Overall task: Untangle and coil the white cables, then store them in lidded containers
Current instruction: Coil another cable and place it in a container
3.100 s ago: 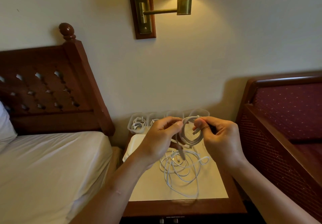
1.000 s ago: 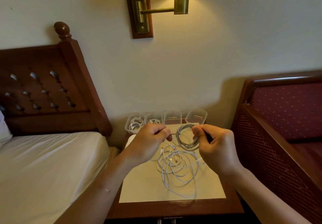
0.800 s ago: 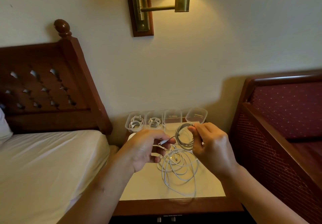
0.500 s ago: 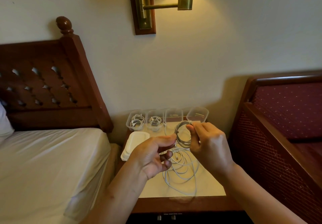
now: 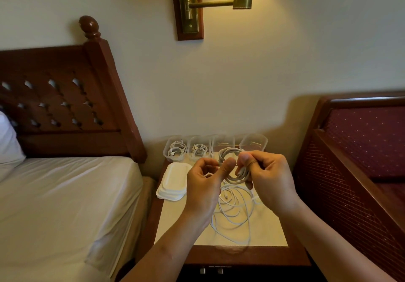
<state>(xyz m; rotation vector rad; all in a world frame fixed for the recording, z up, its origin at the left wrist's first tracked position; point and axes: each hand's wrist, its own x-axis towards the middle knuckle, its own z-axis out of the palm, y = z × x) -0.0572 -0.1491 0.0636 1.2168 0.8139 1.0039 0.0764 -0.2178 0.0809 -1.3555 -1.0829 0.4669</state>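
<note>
1. Nearest to me, straight below the grip, the loose cables are lying in a slack white tangle on the nightstand, waiting to be sorted.
2. Above them, the right hand is gripping the right side of the coiled cable, fingers curled round its loops. The left hand is pinching the opposite side with its thumb pressed to the strands. The coil is hanging between the two hands, clear of the tabletop.
3. Left of the grip and lower, the lids are sitting in a stack, none fitted yet.
4. Beyond the grip, against the wall, four clear containers are standing in a row. The two left ones are holding cables; the two right ones look empty, though I cannot be sure.
5. I'd say the job is roughly half done: this coil needs storing, the tangle needs winding, and every lid is waiting.
</note>
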